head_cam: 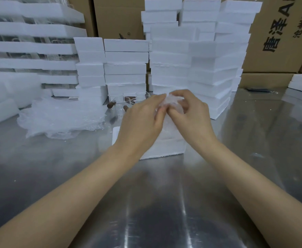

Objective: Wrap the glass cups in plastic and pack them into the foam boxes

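Both hands meet above a white foam box on the steel table. My left hand and my right hand pinch a bundle of clear bubble plastic between their fingertips; the cup inside it is hidden by the wrap. Behind the hands stand a few bare glass cups with brown handles. A loose heap of bubble plastic lies to the left.
Tall stacks of white foam boxes rise behind the work spot, with more foam trays at the left. Cardboard cartons line the back wall. The steel table reaches toward me.
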Demonstrator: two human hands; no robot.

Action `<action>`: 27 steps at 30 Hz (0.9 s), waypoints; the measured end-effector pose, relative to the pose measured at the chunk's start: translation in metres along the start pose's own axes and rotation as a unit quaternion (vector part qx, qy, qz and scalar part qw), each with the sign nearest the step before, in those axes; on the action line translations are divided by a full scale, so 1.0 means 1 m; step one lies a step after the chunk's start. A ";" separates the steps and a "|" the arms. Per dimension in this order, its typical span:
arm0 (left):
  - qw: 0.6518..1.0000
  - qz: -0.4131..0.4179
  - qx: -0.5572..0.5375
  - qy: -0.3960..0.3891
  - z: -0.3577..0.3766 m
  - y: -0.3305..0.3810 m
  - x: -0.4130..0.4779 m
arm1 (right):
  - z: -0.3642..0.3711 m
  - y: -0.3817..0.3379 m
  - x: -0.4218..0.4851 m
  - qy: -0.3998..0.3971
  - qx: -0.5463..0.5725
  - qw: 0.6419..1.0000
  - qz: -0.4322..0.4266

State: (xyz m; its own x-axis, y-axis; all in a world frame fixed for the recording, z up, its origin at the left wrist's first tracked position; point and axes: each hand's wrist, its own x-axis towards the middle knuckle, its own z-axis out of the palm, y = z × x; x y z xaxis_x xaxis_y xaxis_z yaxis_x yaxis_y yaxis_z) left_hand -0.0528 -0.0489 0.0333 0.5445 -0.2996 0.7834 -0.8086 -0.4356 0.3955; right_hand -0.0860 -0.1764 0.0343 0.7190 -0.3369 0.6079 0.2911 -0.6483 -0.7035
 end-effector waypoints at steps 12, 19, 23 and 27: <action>0.993 -0.083 -0.070 0.050 0.004 -0.008 0.000 | 0.008 0.000 -0.004 -0.026 -0.007 0.998 -0.050; 0.993 -0.083 -0.063 0.052 0.003 -0.005 -0.002 | 0.010 0.001 -0.004 0.015 -0.022 0.999 -0.045; 0.996 -0.068 -0.042 0.050 0.005 -0.003 -0.006 | 0.010 0.004 -0.003 0.026 -0.022 0.999 -0.034; 0.993 -0.088 -0.077 -0.002 0.010 -0.005 -0.006 | 0.009 0.008 -0.002 0.022 -0.024 0.999 0.000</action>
State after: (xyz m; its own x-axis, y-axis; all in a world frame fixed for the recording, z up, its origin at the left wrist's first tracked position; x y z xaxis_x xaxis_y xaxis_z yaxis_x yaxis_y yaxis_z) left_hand -0.0496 -0.0535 0.0220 0.6817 -0.2331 0.6935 -0.7245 -0.3463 0.5959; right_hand -0.0798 -0.1749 0.0244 0.6910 -0.3661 0.6233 0.2591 -0.6795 -0.6864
